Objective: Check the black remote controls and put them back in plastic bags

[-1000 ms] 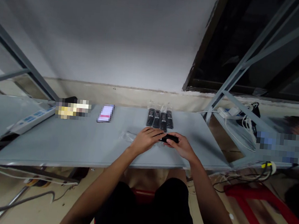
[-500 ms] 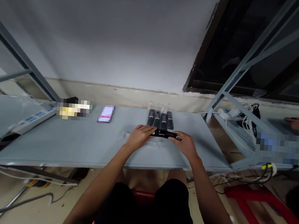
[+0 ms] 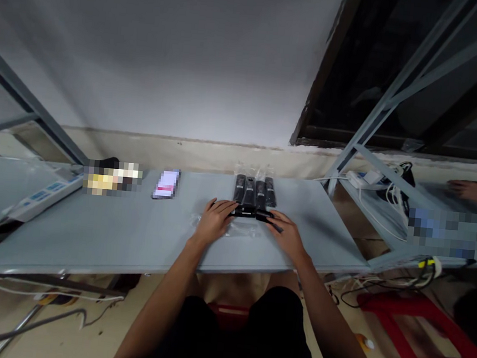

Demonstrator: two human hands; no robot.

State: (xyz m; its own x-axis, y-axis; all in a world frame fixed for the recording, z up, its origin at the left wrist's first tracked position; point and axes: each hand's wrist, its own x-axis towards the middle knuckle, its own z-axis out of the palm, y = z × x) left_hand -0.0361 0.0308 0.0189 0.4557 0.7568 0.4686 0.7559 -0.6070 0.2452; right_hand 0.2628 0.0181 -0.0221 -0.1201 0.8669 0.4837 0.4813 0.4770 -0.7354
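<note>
Two hands — left (image 3: 216,221), right (image 3: 287,233) — open, apart, on one black remote (image 3: 246,212).

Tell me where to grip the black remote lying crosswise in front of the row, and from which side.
Grip the black remote by its right end, coming from the near side, beside the right hand. It lies flat against the near ends of the bagged remotes, so its far edge looks blocked, while its near edge seems free.
</note>
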